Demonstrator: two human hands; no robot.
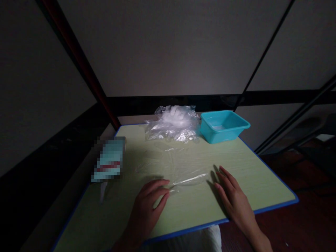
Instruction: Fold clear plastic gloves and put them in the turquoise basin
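Observation:
A clear plastic bag (181, 169) lies spread flat on the pale green table (236, 175). My left hand (151, 203) is at the bag's near edge, thumb and fingertips slightly apart around a fold of the film; whether it pinches the film is hard to make out. To the right of the bag, my right hand (233, 196) rests over the table with its fingers apart and nothing in it. Behind the flat bag sits a heap of crumpled clear bags (174, 122).
A turquoise plastic basket (223, 134) stands at the back right corner. At the left edge lies a blurred light green packet (110, 159) with a red stripe. Blue trim edges the table, and a panelled wall (170, 49) rises behind it.

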